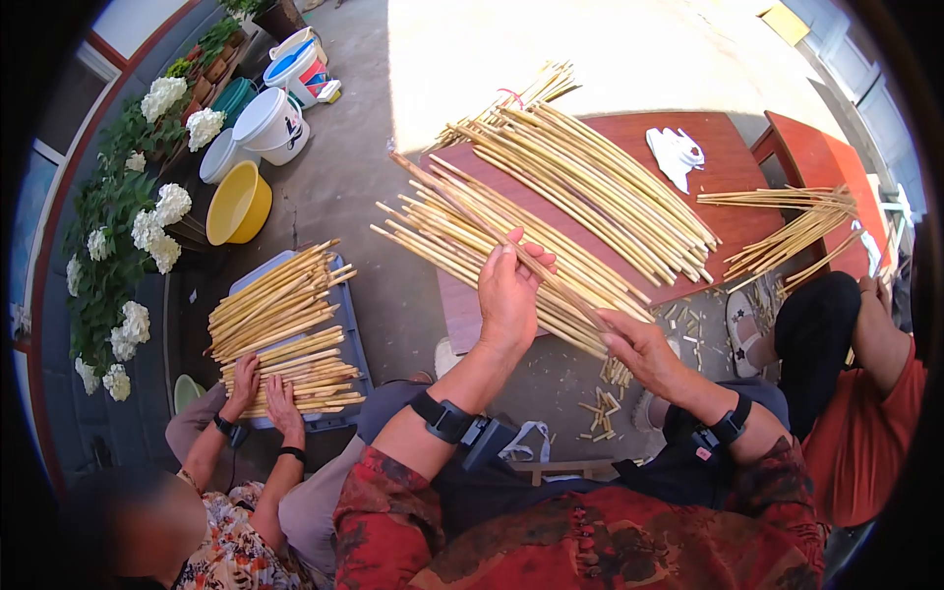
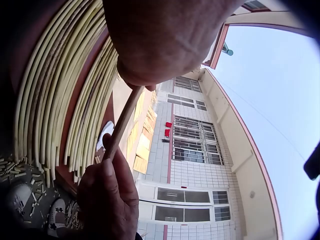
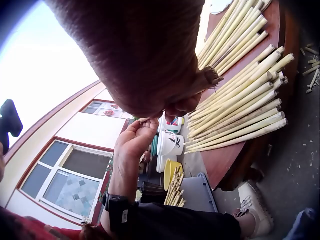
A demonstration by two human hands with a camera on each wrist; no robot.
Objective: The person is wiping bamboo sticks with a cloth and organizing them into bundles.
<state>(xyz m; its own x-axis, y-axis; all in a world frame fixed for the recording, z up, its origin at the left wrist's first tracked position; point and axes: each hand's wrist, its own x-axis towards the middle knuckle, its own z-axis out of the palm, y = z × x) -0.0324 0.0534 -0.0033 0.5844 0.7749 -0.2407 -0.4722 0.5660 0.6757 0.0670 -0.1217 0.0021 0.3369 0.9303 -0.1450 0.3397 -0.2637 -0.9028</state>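
A single brownish dry stalk (image 1: 568,291) slants between my two hands, above the table. My left hand (image 1: 507,300), palm turned up, holds it partway along between thumb and fingers. Near the stalk's close end, my right hand (image 1: 644,349) grips it, thumb along the top. In the right wrist view the frayed cut end (image 3: 214,78) sticks out past the right hand. Under the hands lies a loose bundle of pale yellow stalks (image 1: 442,221), its ends jutting over the table's left edge. A second, larger bundle (image 1: 600,187) is spread farther back on the reddish table (image 1: 703,147).
At left, another person's hands (image 1: 264,388) rest on shorter stalks (image 1: 275,305) in a grey-blue tray (image 1: 352,329). A white glove (image 1: 675,155) lies on the table. Cut pieces (image 1: 602,408) litter the floor. Someone in red sits at right; a yellow basin (image 1: 239,204) and buckets stand back left.
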